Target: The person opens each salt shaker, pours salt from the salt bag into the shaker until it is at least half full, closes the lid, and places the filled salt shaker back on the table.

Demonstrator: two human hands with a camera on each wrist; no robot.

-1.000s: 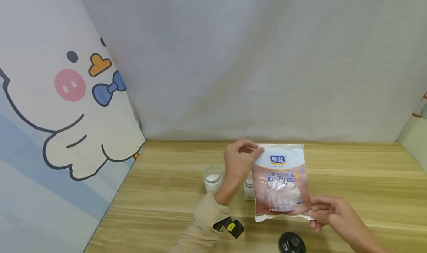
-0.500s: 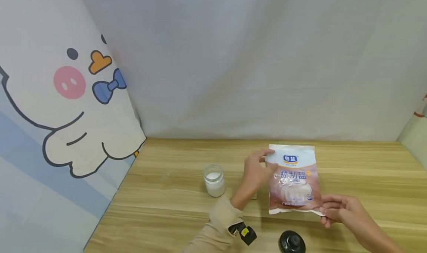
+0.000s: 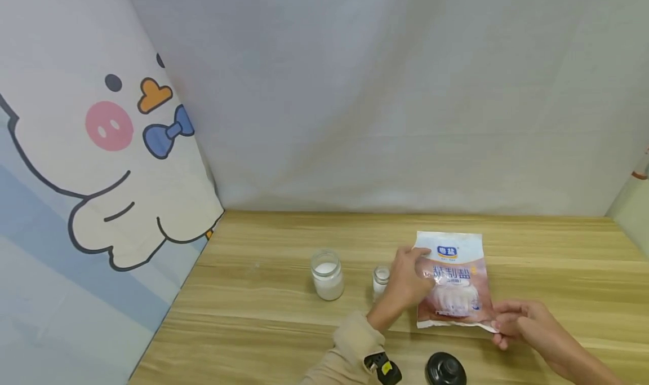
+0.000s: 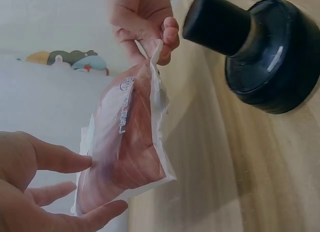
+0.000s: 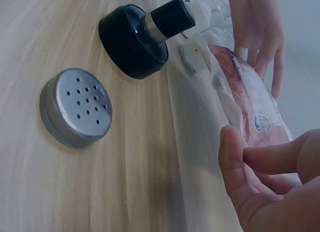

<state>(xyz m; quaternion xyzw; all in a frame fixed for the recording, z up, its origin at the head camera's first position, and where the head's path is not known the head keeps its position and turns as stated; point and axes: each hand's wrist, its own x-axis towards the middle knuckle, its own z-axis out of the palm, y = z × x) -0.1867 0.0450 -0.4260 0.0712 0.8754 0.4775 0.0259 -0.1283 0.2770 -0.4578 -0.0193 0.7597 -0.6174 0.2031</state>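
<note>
A pink and white bag of salt (image 3: 451, 289) is tilted above the table. My right hand (image 3: 527, 323) pinches its lower right corner between thumb and fingers; the right wrist view shows that pinch on the white seam. At the bag's left edge is my left hand (image 3: 408, 278), its fingers spread and fairly straight, fingertips on or right at the printed face. In the left wrist view the same fingers (image 4: 60, 159) lie along the bag's side without curling tightly. Beside the left hand, a small glass jar (image 3: 379, 278) is partly hidden by it.
A larger open glass jar (image 3: 328, 286) of white grains stands left of the small one. A black knobbed lid (image 3: 446, 369) sits near the front. The right wrist view shows a metal shaker lid (image 5: 82, 107) with holes on the wooden table (image 5: 135, 192).
The bag has moved right and lower, with both hands. My left hand has slid from its upper left corner down along the left edge, and its fingers have spread.
</note>
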